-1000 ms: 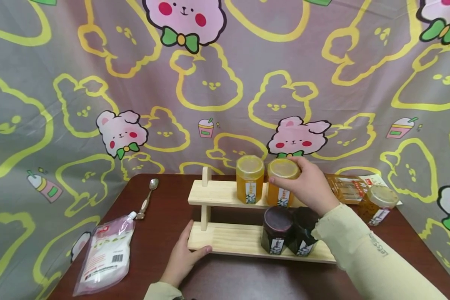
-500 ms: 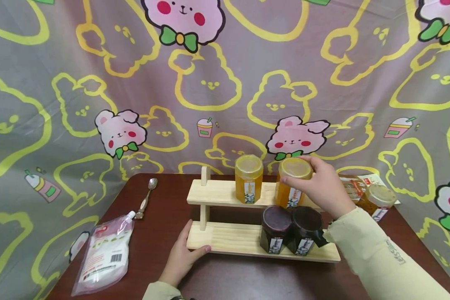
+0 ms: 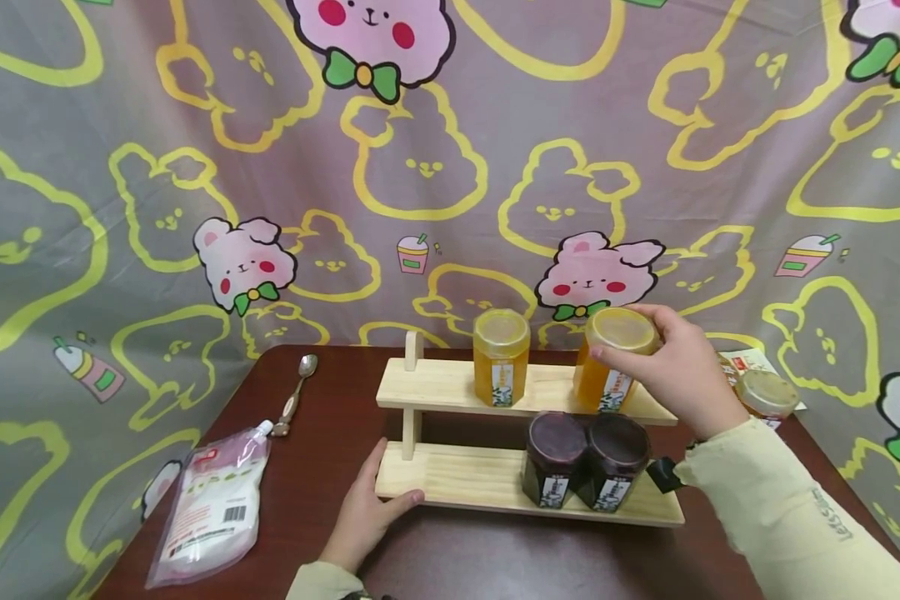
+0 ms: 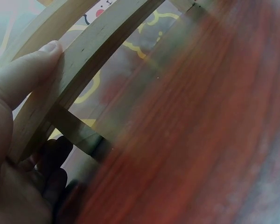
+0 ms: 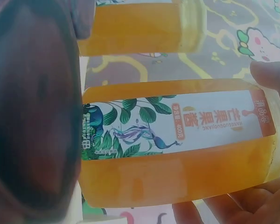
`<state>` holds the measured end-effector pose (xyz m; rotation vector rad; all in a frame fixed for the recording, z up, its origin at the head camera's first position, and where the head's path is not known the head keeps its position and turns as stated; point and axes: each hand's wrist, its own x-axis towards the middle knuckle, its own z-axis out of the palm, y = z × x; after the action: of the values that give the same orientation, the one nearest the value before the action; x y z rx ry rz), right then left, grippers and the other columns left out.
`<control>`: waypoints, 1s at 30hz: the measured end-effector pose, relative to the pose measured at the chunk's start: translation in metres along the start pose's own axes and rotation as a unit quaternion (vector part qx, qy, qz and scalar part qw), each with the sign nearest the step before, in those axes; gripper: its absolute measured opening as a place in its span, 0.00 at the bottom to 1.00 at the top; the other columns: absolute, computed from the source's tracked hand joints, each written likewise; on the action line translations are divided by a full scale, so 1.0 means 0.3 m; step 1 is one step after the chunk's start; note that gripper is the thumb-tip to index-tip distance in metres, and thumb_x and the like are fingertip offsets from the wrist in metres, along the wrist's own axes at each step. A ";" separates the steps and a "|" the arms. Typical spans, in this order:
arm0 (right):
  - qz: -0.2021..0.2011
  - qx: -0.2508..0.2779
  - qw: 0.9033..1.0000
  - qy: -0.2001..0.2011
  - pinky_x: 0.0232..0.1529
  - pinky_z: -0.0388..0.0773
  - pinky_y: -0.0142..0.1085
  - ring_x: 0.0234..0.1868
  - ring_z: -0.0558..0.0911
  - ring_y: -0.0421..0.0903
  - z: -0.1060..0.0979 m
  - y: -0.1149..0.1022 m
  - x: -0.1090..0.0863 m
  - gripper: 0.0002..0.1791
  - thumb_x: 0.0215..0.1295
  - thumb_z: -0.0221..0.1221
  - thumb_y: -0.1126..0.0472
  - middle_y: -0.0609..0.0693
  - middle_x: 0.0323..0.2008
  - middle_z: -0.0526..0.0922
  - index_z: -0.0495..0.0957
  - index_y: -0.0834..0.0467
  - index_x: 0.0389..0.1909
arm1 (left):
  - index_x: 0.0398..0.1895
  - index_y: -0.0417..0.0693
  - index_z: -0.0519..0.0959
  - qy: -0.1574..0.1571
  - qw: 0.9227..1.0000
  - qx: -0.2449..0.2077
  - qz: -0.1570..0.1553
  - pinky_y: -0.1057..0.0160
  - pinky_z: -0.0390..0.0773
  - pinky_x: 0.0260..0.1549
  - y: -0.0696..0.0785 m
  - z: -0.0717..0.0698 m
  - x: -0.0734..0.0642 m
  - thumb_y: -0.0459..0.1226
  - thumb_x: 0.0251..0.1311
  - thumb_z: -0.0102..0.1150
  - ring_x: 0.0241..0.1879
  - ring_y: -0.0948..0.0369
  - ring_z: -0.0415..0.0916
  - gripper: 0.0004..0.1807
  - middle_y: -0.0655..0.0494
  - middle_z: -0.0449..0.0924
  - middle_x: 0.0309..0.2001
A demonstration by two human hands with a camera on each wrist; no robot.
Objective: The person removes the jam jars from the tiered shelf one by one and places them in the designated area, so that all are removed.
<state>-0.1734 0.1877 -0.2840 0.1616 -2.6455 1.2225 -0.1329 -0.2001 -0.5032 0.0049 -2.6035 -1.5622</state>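
My right hand [image 3: 686,375] grips an orange mango jam jar [image 3: 598,379] around its lid, over the right part of the upper board of a two-tier wooden shelf [image 3: 450,471]. The right wrist view shows this jar [image 5: 177,179] lying sideways across the picture, its printed label facing the camera. A second orange jam jar [image 3: 501,367] stands to its left on the same board. On the lower board are two dark jam jars [image 3: 555,458] side by side. My left hand [image 3: 363,512] holds the lower board's left end, with the thumb [image 4: 35,70] on the board in the left wrist view.
A spoon [image 3: 297,396] and a spouted pouch [image 3: 217,508] in clear wrapping lie left of the shelf on the brown table [image 3: 450,558]. At the right, a jar with a pale lid [image 3: 768,393] stands by a flat food packet [image 3: 753,360]. A patterned curtain [image 3: 450,258] hangs behind.
My right hand has moved the orange jar rightward along the upper board, widening the gap to the other orange jar. The left hand stays at the shelf's end.
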 end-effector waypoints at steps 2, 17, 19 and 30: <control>-0.002 0.003 1.000 0.004 0.36 0.79 0.33 0.44 0.81 0.54 -0.009 0.006 -0.001 0.44 0.57 0.71 0.40 0.60 0.51 0.79 0.68 0.60 0.67 | 0.78 0.40 0.56 0.000 1.000 0.000 0.001 0.38 0.57 0.69 0.000 0.000 0.001 0.49 0.46 0.80 0.73 0.40 0.57 0.60 0.37 0.58 0.75; 0.005 -0.020 1.000 0.021 0.29 0.79 0.32 0.38 0.81 0.49 -0.078 0.046 -0.016 0.46 0.57 0.71 0.41 0.62 0.51 0.80 0.66 0.60 0.70 | 0.78 0.40 0.56 -0.001 1.000 0.005 0.003 0.38 0.58 0.69 0.004 -0.003 0.000 0.49 0.45 0.80 0.72 0.40 0.58 0.60 0.37 0.58 0.75; 0.009 -0.024 0.999 0.021 0.29 0.80 0.32 0.37 0.81 0.47 -0.089 0.049 -0.021 0.46 0.57 0.71 0.40 0.62 0.51 0.79 0.66 0.59 0.70 | 0.78 0.40 0.56 0.000 1.000 0.006 0.004 0.38 0.58 0.69 0.005 -0.003 -0.001 0.49 0.45 0.80 0.72 0.40 0.58 0.60 0.37 0.58 0.75; 0.015 -0.019 0.999 0.030 0.30 0.79 0.28 0.35 0.80 0.33 -0.143 0.092 -0.037 0.43 0.58 0.71 0.42 0.60 0.53 0.77 0.68 0.59 0.69 | 0.78 0.40 0.56 0.002 1.000 0.005 0.005 0.38 0.58 0.68 0.003 -0.001 -0.001 0.48 0.45 0.81 0.72 0.40 0.59 0.60 0.36 0.59 0.74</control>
<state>-0.1614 0.2383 -0.2800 0.0783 -2.6266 1.1657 -0.1325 -0.1999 -0.5023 -0.0029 -2.6030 -1.5454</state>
